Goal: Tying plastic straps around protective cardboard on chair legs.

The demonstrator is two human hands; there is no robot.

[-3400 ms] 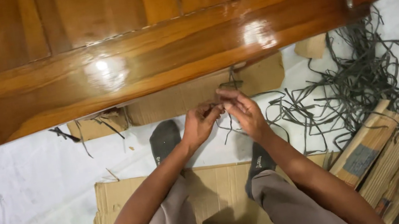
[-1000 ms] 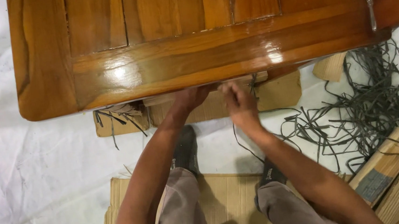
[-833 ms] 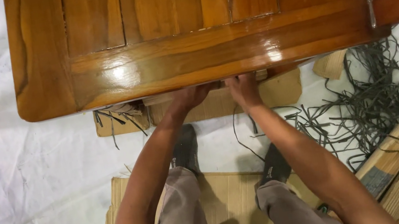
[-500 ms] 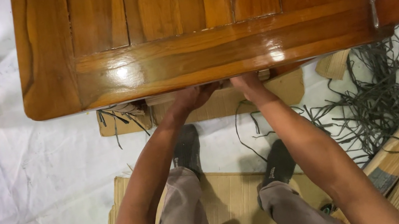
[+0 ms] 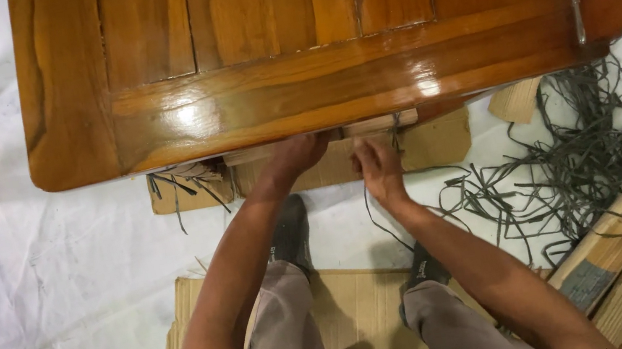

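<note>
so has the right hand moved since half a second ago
Yes. The right hand has pulled back out from under the glossy wooden table edge toward the person, and now sits over the cardboard strip with a dark strand at its fingers.

Layout around the wooden table [image 5: 313, 89]

Cardboard sheet [image 5: 433, 143] lies under its near edge; strap pile [image 5: 580, 153] lies to its right; folded cardboard [image 5: 352, 312] lies nearer, under the person's legs.

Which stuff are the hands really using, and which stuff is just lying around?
In use: left hand, right hand, thin dark strap, wooden furniture edge, cardboard under it.

Lying about: pile of dark straps, bundles of cardboard, flat cardboard on the floor.
</note>
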